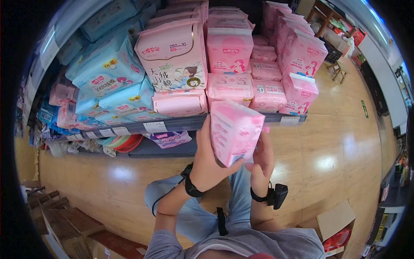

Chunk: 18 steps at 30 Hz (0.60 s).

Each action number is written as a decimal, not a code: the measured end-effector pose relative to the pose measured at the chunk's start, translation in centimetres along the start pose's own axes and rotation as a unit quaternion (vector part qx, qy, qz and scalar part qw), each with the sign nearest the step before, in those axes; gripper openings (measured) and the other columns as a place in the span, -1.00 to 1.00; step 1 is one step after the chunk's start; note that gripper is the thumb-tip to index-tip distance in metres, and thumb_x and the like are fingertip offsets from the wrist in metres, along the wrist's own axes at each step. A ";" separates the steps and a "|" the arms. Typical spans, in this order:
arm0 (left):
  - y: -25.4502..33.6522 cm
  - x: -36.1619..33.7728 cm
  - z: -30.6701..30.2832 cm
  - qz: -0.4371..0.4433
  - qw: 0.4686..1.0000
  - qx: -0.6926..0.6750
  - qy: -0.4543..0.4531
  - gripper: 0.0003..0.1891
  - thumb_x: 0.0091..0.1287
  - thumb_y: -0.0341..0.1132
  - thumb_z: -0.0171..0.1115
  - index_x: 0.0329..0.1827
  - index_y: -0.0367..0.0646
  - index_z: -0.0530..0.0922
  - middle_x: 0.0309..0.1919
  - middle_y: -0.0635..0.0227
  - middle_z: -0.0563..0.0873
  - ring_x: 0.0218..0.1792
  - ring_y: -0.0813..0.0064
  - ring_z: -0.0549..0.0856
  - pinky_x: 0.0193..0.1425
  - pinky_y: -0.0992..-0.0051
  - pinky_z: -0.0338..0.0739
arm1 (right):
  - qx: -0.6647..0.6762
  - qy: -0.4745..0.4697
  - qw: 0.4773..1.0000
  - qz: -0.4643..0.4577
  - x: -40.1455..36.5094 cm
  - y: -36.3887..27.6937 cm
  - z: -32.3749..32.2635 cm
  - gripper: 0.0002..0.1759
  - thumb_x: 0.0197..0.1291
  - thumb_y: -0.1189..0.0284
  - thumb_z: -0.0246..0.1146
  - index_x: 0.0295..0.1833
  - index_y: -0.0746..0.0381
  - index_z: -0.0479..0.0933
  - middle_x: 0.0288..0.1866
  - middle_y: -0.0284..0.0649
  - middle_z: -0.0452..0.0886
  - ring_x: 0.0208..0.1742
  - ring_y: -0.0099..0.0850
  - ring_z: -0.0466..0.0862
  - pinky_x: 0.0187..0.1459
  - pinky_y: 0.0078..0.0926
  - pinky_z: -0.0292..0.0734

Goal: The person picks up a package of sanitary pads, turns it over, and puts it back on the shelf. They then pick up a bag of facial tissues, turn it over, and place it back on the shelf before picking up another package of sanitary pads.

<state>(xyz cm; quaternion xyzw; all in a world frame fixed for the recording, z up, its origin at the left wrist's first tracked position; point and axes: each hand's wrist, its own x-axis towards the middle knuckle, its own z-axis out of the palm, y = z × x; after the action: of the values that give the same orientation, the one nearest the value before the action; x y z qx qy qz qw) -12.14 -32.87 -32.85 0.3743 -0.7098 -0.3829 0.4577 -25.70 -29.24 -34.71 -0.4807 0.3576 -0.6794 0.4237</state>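
Note:
A pink-and-white package (237,131) is held in front of the shelf's edge. My left hand (207,159) is wrapped round its left side and lower edge. My right hand (262,159) is at the package's right side, its fingers partly hidden behind it; a small bit of pink shows by its fingertips. Just behind the held package, a pink pack (230,86) lies on the shelf under an upright pink pack (230,51). More pink packs (268,96) are stacked to the right, and a large pale pink pack (174,56) stands to the left.
Blue packs (108,69) fill the shelf's left part. The shelf edge (181,124) carries price labels. Below it are a purple package (168,139) and a red basin (130,143). Cardboard boxes (73,228) stand at lower left, another box (336,220) at lower right, and a stool (340,72) at upper right.

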 end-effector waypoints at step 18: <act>2.0 -0.2 -2.1 0.012 0.990 0.139 -0.009 -0.14 -0.10 -0.19 0.36 0.25 -0.26 0.09 0.02 0.17 0.35 -0.02 0.32 0.40 0.01 0.44 0.30 | 0.164 0.089 0.973 0.135 1.9 0.3 -0.3 -0.32 -0.09 0.47 0.17 0.21 0.33 0.11 0.04 -0.16 0.39 0.05 -0.43 0.42 0.06 -0.50 0.31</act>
<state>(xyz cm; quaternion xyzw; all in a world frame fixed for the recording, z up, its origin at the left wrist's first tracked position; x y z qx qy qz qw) -10.44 -32.21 -30.54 0.4225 -0.7643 -0.2787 0.3995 -26.23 -31.09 -34.44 -0.2894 0.3396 -0.7051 0.5511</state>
